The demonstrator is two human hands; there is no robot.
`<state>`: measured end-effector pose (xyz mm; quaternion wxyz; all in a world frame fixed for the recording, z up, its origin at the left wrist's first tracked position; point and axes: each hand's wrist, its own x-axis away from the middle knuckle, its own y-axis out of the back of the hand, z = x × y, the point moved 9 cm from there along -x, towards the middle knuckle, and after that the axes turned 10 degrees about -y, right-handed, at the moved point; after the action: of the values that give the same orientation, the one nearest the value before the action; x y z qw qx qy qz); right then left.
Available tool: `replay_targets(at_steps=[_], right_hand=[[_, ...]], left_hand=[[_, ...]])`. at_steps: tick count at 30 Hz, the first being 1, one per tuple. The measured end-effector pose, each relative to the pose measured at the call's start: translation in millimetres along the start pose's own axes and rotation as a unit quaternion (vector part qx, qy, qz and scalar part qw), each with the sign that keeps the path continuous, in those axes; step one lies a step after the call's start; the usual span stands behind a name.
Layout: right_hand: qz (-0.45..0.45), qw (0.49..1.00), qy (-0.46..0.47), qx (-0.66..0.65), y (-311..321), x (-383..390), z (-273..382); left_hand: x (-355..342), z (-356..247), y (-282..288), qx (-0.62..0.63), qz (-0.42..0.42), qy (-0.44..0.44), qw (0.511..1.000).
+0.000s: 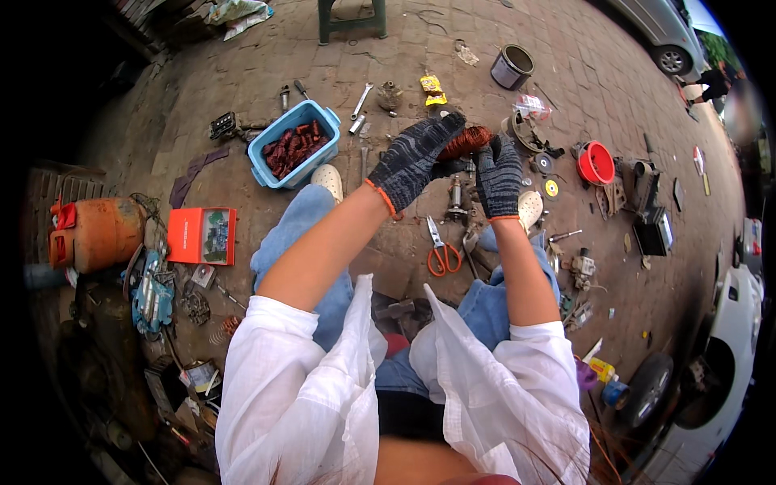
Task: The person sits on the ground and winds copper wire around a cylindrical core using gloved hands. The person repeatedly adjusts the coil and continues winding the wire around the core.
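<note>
My left hand [411,158], in a dark grey knit glove with an orange cuff, has its fingers closed on the left end of a reddish-brown copper wire coil [466,139]. My right hand [499,178], gloved alike, grips the coil's right end from the side. Some dark metal parts show beneath the coil, partly hidden by my hands. An upright metal part [455,198] stands just below them, with orange-handled scissors [443,256] nearer me. To the left, a light blue tub [261,158] holds several dark red coiled pieces [295,145].
Tools and greasy parts lie across the brick paving [404,56], with a red bowl [595,164], a metal can [512,67], an orange gas cylinder [101,236], a red box [186,234] and a green stool [353,18]. Parked cars and another person [711,81] are at the right.
</note>
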<state>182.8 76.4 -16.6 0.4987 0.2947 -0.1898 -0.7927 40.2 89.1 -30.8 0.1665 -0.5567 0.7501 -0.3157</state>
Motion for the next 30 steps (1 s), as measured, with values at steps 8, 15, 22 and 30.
replay_targets(at_steps=[8,15,22,30], right_hand=[[-0.042,0.997,0.045,0.039,0,2,5],[-0.066,0.992,0.069,0.085,15,4,33],[-0.014,0.983,0.124,0.137,17,6,59],[0.144,0.924,0.160,0.316,44,28,113]], left_hand=[[3,-7,-5,-0.073,0.006,-0.018,0.997],[0,-13,-9,-0.117,0.004,-0.044,0.992],[-4,-32,10,-0.328,0.025,-0.280,0.902],[-20,-9,36,-0.226,-0.016,-0.141,0.964]])
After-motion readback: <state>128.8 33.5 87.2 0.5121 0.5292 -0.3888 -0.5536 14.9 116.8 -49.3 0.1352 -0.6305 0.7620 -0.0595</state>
